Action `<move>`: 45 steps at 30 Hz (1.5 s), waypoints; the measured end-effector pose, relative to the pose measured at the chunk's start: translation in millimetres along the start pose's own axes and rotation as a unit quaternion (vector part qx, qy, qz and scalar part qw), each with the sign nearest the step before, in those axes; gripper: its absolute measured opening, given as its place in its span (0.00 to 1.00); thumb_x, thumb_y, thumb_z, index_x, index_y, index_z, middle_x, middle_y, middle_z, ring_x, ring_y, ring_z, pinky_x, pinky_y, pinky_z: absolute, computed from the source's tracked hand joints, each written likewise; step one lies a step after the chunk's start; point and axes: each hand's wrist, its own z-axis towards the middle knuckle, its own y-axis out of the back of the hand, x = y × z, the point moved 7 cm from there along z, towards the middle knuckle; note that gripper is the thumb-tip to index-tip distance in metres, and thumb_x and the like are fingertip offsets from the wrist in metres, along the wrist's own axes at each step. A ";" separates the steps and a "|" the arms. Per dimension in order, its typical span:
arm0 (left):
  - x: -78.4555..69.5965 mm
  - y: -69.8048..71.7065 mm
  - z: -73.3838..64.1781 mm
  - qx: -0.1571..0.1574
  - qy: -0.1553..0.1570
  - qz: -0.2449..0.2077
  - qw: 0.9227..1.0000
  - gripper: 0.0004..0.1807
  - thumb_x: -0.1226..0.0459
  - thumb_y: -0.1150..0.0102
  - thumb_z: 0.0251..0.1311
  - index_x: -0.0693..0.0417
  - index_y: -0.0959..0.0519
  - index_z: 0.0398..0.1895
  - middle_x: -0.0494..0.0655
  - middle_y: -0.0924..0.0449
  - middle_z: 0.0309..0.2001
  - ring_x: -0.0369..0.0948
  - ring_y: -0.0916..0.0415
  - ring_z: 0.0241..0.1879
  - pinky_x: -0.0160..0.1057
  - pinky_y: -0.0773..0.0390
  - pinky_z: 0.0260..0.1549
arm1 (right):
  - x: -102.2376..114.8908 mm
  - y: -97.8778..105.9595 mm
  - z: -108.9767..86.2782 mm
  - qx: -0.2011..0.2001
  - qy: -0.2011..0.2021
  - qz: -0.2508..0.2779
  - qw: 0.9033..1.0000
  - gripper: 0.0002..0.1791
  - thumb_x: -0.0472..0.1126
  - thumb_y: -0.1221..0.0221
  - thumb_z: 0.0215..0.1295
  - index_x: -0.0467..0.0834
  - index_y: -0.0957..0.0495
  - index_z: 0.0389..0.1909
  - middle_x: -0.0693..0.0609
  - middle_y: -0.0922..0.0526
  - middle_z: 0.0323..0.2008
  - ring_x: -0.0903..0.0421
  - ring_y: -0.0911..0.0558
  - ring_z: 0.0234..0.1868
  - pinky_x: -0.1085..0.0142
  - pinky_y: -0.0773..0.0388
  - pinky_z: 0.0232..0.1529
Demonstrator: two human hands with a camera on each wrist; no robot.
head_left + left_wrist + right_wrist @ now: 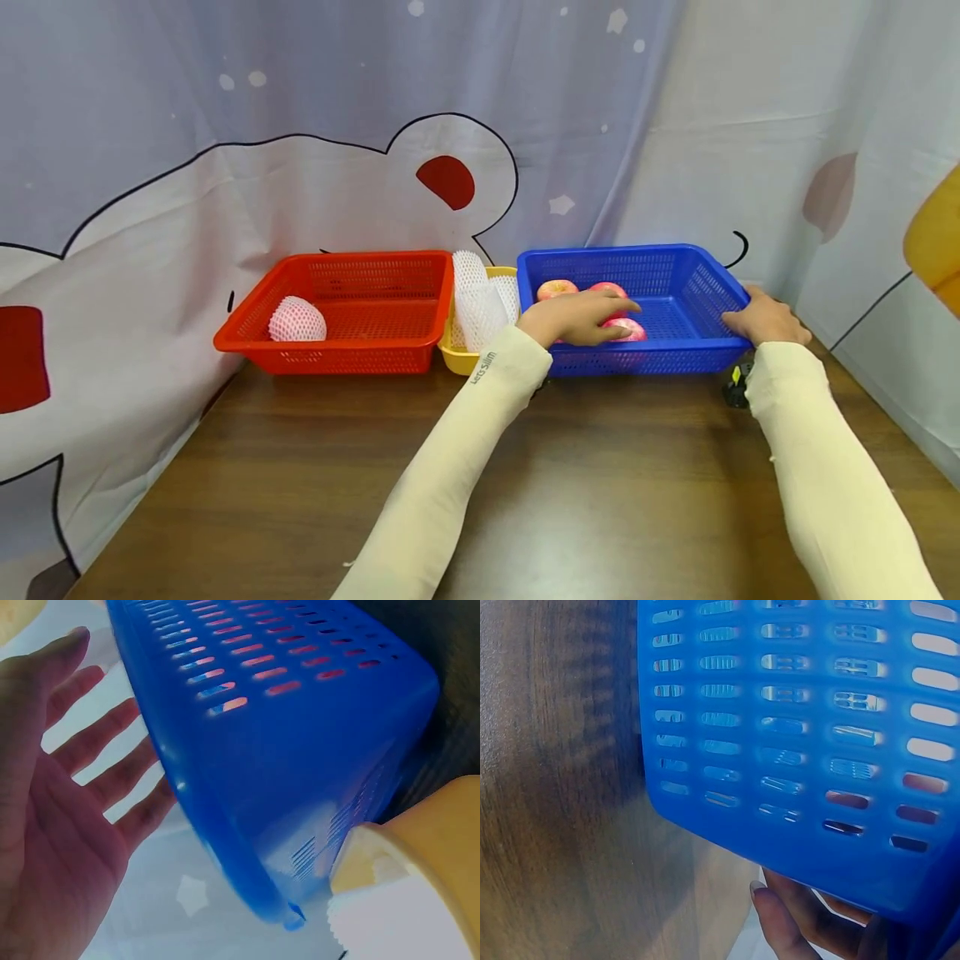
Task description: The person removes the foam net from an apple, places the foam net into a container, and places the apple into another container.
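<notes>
My left hand (581, 317) hovers over the apples (628, 331) at the left end of the blue basket (630, 357), its fingers extended and spread. In the left wrist view its open palm shows beyond the basket's rim, with nothing in it. The hand hides part of the fruit. At the basket's right front corner, my right hand (771, 320) grips the rim, thumb toward the inside. Some of its fingers (780, 922) show past the basket wall in the right wrist view.
Left of the blue basket stands a yellow basket (457, 361) with white foam net sleeves (480, 308) sticking up. Farther left, a red basket (337, 360) holds one foam-netted fruit (297, 320). A small black object (737, 390) lies near my right wrist. A printed curtain hangs behind.
</notes>
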 end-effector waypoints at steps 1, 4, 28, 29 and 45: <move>-0.2 0.8 -3.2 -0.006 -0.002 0.004 1.000 0.27 0.48 0.56 0.74 0.40 0.36 0.74 0.38 0.34 0.72 0.36 0.40 0.73 0.36 0.42 0.74 | 0.3 -0.6 -0.3 0.000 0.001 -0.001 1.000 0.46 0.53 0.52 0.69 0.43 0.65 0.79 0.17 0.44 0.66 0.18 0.38 0.60 0.32 0.37 0.51; -0.6 3.4 -11.7 -0.020 -0.006 0.027 0.999 0.26 0.47 0.56 0.74 0.39 0.35 0.72 0.38 0.32 0.71 0.37 0.36 0.71 0.38 0.36 0.71 | 0.9 -1.3 -1.5 -0.002 0.007 -0.005 1.000 0.46 0.53 0.52 0.69 0.42 0.64 0.79 0.18 0.43 0.65 0.18 0.37 0.60 0.31 0.37 0.51; 18.6 21.4 -56.2 -0.068 0.035 0.131 0.988 0.29 0.47 0.54 0.73 0.39 0.37 0.74 0.43 0.36 0.73 0.45 0.36 0.70 0.47 0.33 0.69 | -4.5 -1.8 6.4 -0.004 0.013 -0.006 1.000 0.47 0.55 0.52 0.68 0.42 0.64 0.79 0.18 0.40 0.62 0.17 0.35 0.57 0.31 0.36 0.49; 20.0 21.9 -57.9 -0.075 0.038 0.135 0.987 0.28 0.47 0.54 0.73 0.40 0.37 0.74 0.43 0.35 0.72 0.45 0.35 0.70 0.47 0.32 0.68 | -4.1 -2.0 6.5 -0.004 0.012 -0.005 1.000 0.47 0.55 0.52 0.68 0.42 0.64 0.79 0.18 0.40 0.63 0.17 0.36 0.57 0.31 0.36 0.49; 50.9 53.2 -89.5 -0.181 0.121 0.135 0.967 0.27 0.47 0.55 0.73 0.42 0.33 0.71 0.46 0.31 0.70 0.50 0.31 0.66 0.53 0.29 0.65 | -3.8 -1.7 5.2 -0.008 0.015 -0.007 1.000 0.47 0.54 0.52 0.67 0.42 0.64 0.79 0.18 0.40 0.63 0.17 0.36 0.58 0.30 0.37 0.49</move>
